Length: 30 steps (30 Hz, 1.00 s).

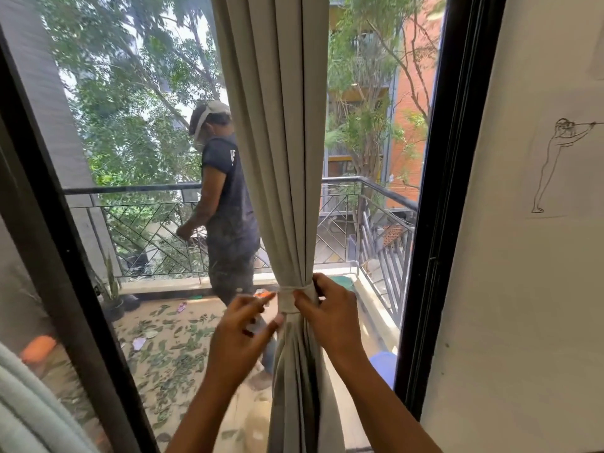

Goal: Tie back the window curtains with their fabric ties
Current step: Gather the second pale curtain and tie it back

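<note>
Both hands work the pale fabric tie [289, 297] cinching the gathered beige pleated curtain [281, 158] mid-window: right hand [330, 313] pinches it, left hand [243, 328] hovers released, so letting go early could loosen the wrap.

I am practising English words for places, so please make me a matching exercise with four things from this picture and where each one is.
Things:
1. fabric tie
2. line drawing
3. potted plant
4. right hand

Places:
A. on the white wall, at the right
B. on the balcony floor, at the left
C. wrapped around the gathered curtain
D. at the right side of the tie

Pairs: 1-C, 2-A, 3-B, 4-D
</note>
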### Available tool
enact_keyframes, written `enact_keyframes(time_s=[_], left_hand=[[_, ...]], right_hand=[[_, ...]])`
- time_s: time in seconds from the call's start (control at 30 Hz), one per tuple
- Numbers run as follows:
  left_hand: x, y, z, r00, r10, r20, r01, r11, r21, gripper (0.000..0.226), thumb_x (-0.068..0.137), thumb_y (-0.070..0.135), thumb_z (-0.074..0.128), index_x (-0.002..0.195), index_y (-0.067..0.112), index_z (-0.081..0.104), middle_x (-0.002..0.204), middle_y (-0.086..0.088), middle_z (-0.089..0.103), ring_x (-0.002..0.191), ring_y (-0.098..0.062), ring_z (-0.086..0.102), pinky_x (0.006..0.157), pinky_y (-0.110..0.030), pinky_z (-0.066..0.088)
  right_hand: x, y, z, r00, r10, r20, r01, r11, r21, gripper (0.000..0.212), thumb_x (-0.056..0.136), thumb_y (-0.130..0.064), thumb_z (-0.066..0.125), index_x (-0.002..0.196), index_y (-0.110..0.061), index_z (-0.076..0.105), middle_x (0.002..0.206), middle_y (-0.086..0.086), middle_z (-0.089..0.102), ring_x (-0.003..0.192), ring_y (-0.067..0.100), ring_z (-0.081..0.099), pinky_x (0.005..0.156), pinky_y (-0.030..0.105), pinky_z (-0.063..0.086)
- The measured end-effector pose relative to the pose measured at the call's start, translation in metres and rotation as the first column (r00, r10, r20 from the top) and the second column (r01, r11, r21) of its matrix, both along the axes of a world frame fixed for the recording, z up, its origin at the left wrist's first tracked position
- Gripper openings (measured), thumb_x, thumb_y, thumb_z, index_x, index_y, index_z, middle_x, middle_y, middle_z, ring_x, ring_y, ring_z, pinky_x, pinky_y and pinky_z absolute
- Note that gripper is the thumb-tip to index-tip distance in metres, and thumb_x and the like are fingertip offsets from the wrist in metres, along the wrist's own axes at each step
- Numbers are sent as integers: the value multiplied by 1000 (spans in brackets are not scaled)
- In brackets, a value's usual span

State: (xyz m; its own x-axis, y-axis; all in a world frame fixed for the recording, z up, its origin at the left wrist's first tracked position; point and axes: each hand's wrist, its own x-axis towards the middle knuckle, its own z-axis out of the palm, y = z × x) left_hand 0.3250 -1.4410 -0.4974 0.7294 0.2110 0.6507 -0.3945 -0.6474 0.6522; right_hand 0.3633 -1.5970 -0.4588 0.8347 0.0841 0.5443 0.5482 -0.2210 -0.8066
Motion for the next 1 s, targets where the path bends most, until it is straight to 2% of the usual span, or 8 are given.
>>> enact_keyframes(time_s=[0.13, 0.2, 0.3, 0.43, 0.5, 0.63, 0.8, 1.0], left_hand=[[29, 26, 29, 993, 117, 13, -115, 986, -118, 44, 88, 12, 65, 129, 22, 53, 115, 0, 55, 105, -22, 56, 82, -9, 44], [52, 33, 34, 993, -17, -118, 21, 999, 37, 67, 86, 12, 66, 142, 29, 33, 140, 8, 34, 135, -23, 33, 109, -34, 32], [68, 26, 45, 883, -238, -406, 308, 944, 118, 63, 90, 19, 60, 131, 50, 23, 154, 7, 9, 146, -21, 6, 119, -44, 12], [66, 28, 52, 844, -367, -392, 410, 911, 31, 22, 93, 11, 55, 98, 29, 66, 112, -12, 63, 105, -25, 60, 99, -48, 46], [56, 39, 50, 902, -276, -332, 302, 953, 28, 7, 89, 25, 65, 86, 23, 70, 85, -12, 70, 81, -27, 67, 78, -52, 54], [16, 41, 53, 976, 2, -219, 54, 968, 247, 27, 77, 50, 72, 64, 28, 65, 52, 7, 60, 51, -3, 56, 53, -21, 41], [-16, 14, 60, 992, 78, -97, -80, 997, -18, 30, 77, 35, 77, 99, 34, 57, 58, 3, 66, 53, -12, 63, 53, -29, 48], [-16, 12, 63, 966, -237, -101, 204, 943, -263, 13, 77, 15, 79, 87, 21, 74, 76, -1, 75, 75, -19, 72, 71, -35, 59]], right_hand=[[-3, -1, -5, 1000, 2, 28, -3, 999, 34, 16, 74, -29, 61, 87, -21, 69, 74, -6, 69, 70, 11, 64, 68, 39, 54], [0, -3, -8, 999, 39, 32, -41, 998, 50, 11, 75, -28, 62, 85, -30, 67, 77, -9, 68, 75, 10, 64, 71, 41, 55], [3, -10, -6, 989, 151, 7, -151, 987, 57, 25, 82, -17, 67, 87, -40, 61, 90, -10, 63, 88, 8, 62, 79, 43, 55], [3, -22, -2, 979, 202, -22, -200, 977, 79, 28, 84, -11, 69, 91, -37, 60, 97, -1, 64, 90, 11, 63, 77, 34, 56], [4, -25, -5, 995, 100, 7, -100, 991, 90, 29, 82, -13, 72, 90, -39, 59, 92, -4, 66, 84, 8, 64, 72, 31, 56], [2, -16, -16, 983, -123, 137, 116, 991, 59, 32, 77, -29, 73, 99, -42, 53, 95, -17, 62, 86, 4, 61, 72, 32, 55], [-11, -2, -27, 865, -219, 452, 263, 964, -36, 51, 75, -31, 74, 118, -27, 47, 118, -1, 51, 112, 8, 47, 93, 15, 41], [-4, -3, -26, 869, -130, 478, 202, 974, -103, 46, 72, -35, 74, 113, -24, 57, 117, -8, 45, 111, 5, 46, 91, 15, 43]])
